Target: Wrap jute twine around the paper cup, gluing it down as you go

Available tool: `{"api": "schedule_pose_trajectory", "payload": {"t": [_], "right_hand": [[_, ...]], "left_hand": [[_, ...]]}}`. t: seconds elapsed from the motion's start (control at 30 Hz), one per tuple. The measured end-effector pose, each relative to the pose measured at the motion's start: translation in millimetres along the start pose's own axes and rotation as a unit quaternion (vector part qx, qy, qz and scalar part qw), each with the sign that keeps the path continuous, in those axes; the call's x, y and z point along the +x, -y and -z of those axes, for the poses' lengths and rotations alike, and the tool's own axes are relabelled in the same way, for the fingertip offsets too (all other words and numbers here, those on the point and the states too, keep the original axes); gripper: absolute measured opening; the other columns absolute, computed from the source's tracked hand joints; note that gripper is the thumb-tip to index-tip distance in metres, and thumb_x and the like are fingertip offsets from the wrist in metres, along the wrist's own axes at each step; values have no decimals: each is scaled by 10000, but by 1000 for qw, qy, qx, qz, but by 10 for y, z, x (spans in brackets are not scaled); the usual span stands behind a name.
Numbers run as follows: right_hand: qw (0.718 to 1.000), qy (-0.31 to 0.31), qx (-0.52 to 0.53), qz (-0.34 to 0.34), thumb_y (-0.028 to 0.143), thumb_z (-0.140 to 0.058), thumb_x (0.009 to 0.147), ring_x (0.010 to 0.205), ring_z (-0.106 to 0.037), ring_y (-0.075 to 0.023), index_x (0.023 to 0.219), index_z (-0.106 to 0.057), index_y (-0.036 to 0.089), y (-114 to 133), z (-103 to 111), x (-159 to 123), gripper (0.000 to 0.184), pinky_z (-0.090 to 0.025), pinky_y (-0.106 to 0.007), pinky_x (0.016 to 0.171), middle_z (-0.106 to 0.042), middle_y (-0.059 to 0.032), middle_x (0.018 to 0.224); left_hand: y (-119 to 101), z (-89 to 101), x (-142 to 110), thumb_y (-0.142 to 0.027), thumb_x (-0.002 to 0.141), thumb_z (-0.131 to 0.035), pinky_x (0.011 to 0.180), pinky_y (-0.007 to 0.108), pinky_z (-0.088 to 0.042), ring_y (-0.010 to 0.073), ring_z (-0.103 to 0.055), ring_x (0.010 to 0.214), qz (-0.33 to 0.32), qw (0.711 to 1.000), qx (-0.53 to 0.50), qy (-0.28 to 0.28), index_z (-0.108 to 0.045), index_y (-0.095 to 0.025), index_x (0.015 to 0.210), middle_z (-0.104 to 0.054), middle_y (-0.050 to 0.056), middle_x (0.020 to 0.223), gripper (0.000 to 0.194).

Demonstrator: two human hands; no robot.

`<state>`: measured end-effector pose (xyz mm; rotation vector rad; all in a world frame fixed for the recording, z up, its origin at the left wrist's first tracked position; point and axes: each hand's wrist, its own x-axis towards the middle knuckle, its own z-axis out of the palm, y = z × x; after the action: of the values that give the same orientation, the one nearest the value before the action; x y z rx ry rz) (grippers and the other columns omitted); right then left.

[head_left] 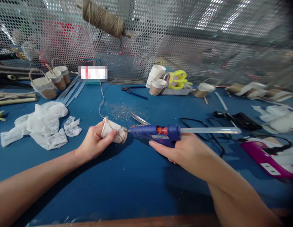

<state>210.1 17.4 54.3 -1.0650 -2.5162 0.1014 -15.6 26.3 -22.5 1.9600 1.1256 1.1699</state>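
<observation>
My left hand is closed round the paper cup, thumb spread from fingers by its width. Right of the cup, my right hand wraps the blue glue gun, its nozzle at the cup's base; whether they touch, I cannot tell. The cup tilts sideways in my grip, white, with twine at its rim.
</observation>
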Motion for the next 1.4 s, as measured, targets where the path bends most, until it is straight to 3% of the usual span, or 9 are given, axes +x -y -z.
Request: {"api": "schedule_pose_trajectory", "payload": {"t": [0.17, 0.37, 0.43, 0.5, 0.6, 0.67, 0.87, 1.2, 1.4], "right_hand": [[963, -47, -192, 182, 87, -262, 834, 366, -433, -138, 723, -699, 202, -45, -9, -87, 465, -339, -272, 440, -398, 17, 324], [951, -50, -218, 214, 26, -235, 815, 350, -412, -123, 696, -692, 183, 5, -7, -81, 498, -335, -250, 420, -372, 23, 324], [973, -32, -148, 177, 72, -274, 819, 369, -427, -130, 701, -685, 193, 19, -15, -76, 445, -337, -256, 418, -382, 20, 336], [999, 16, -17, 39, 173, -373, 814, 376, -433, -130, 700, -664, 218, 28, -16, -66, 316, -339, -254, 406, -398, 30, 350], [965, 91, 144, -201, 325, -519, 761, 343, -421, -106, 623, -587, 221, 10, 5, -47, 186, -340, -237, 363, -444, 47, 373], [935, 101, 205, -270, 384, -546, 748, 340, -425, -94, 545, -513, 208, -55, 22, -36, 271, -359, -230, 371, -458, 45, 379], [890, -74, 251, -373, 467, -605, 692, 545, -543, -128, 701, -562, 181, -511, -49, 46, 289, -434, -257, 506, -588, -2, 610], [874, -44, 157, -458, 391, -582, 730, 405, -468, -135, 503, -509, 181, -1030, -407, 265, 318, -377, -280, 412, -470, -15, 419], [913, -55, 134, -380, 344, -590, 739, 744, -567, -209, 575, -575, 190, -782, -351, 320, 225, -432, -326, 641, -572, -63, 625]], "left_hand": [[-14, -5, 12, -264, 804, -487, 604, 229, -465, 135, -579, 640, 46, 999, -9, -3, -647, -123, 726, -651, 48, 710, 227], [-28, -2, 12, -298, 805, -479, 646, 242, -475, 148, -599, 679, 84, 996, -27, 5, -660, -105, 770, -676, 87, 813, 267], [-25, -4, 12, -305, 802, -482, 642, 241, -477, 146, -597, 672, 95, 995, -31, 5, -659, -101, 799, -677, 89, 817, 270], [-23, -10, 12, -306, 798, -485, 631, 234, -477, 145, -595, 667, 98, 995, -30, 1, -657, -104, 780, -675, 81, 793, 266], [-26, -18, 10, -304, 790, -491, 604, 222, -474, 143, -590, 658, 94, 995, -30, -9, -647, -110, 739, -661, 62, 738, 254], [-33, -18, 4, -307, 784, -498, 581, 217, -471, 139, -582, 639, 91, 995, -37, -17, -638, -112, 724, -650, 51, 705, 248], [-38, 6, -24, -308, 782, -516, 559, 219, -470, 131, -569, 602, 80, 994, -60, -35, -627, -112, 736, -646, 44, 685, 231], [-98, 62, -69, -255, 791, -507, 557, 213, -462, 123, -563, 613, 30, 998, -47, -43, -582, -142, 614, -624, 29, 679, 223], [-156, 64, -103, -204, 806, -487, 662, 267, -467, 128, -548, 631, -59, 998, -11, -13, -552, -154, 575, -623, 33, 665, 244]]}}
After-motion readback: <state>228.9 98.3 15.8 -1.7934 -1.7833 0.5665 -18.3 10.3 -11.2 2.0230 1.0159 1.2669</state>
